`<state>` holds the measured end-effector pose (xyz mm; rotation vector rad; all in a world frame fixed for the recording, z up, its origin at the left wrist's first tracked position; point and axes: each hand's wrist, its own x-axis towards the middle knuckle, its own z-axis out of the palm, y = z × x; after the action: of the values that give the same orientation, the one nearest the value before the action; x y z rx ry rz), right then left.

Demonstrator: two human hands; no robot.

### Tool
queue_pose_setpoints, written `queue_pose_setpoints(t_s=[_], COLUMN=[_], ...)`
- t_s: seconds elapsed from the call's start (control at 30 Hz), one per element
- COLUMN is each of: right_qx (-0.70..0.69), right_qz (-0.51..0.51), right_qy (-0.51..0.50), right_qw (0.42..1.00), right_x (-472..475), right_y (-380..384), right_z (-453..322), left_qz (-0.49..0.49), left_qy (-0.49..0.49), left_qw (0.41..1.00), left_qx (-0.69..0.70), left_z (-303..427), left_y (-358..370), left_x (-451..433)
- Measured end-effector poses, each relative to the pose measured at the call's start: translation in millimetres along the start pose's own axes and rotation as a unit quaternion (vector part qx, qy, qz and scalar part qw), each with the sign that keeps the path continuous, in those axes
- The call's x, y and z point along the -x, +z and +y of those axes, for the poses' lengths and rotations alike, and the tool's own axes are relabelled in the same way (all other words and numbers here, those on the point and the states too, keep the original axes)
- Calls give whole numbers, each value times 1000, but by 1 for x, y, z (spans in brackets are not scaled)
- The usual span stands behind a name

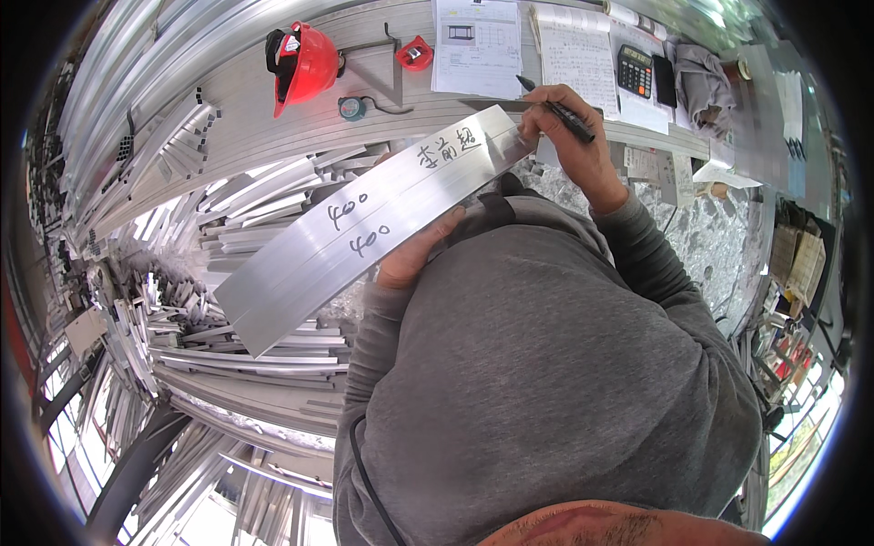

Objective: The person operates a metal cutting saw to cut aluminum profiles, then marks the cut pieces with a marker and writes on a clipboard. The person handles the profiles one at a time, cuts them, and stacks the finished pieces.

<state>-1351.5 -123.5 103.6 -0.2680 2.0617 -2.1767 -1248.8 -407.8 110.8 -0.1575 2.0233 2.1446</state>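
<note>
A flat, bright aluminium profile point(293, 283) lies slantwise across the front of my body, its lower end towards the left. Black handwriting and numerals mark its upper face. My left hand point(420, 249) grips its near long edge with the thumb on top; the fingers beneath are mostly hidden. At the upper right end, my right hand point(577, 147) holds a black marker pen point(572, 123) between thumb and fingers. The pen's dark pointed end is directed up and left, away from the metal. Fingertips of this hand touch the profile's end.
On the bench point(239, 95) are a red hard hat point(311, 65), a red tape measure point(414, 53), a teal tape measure point(351, 108) and a set square point(386, 72). Printed sheets point(478, 68), a notebook point(577, 54), a calculator point(635, 70) and a phone point(664, 80) lie farther right. Aluminium offcuts point(259, 198) are piled left.
</note>
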Motion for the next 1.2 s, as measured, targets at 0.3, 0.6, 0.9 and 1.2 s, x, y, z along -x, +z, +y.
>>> queue_pose_setpoints(t_s=[0.3,0.6,0.9,1.2], right_qx=[190,267,279,242], right_qz=[-126,-189,-244,-201], right_qy=[-106,-93,-31,12], right_qw=[968,940,928,949], right_x=[-3,3,0,13], right_y=[-3,5,6,-17], right_z=[-20,-33,-42,-30], left_qz=[-4,-13,-34,-15], left_qy=[11,-56,-72,-100], left_qw=[1000,998,997,988], left_qx=[-13,20,13,120], left_z=[-4,5,10,-13], left_y=[-2,2,11,28], left_x=[3,9,8,-8])
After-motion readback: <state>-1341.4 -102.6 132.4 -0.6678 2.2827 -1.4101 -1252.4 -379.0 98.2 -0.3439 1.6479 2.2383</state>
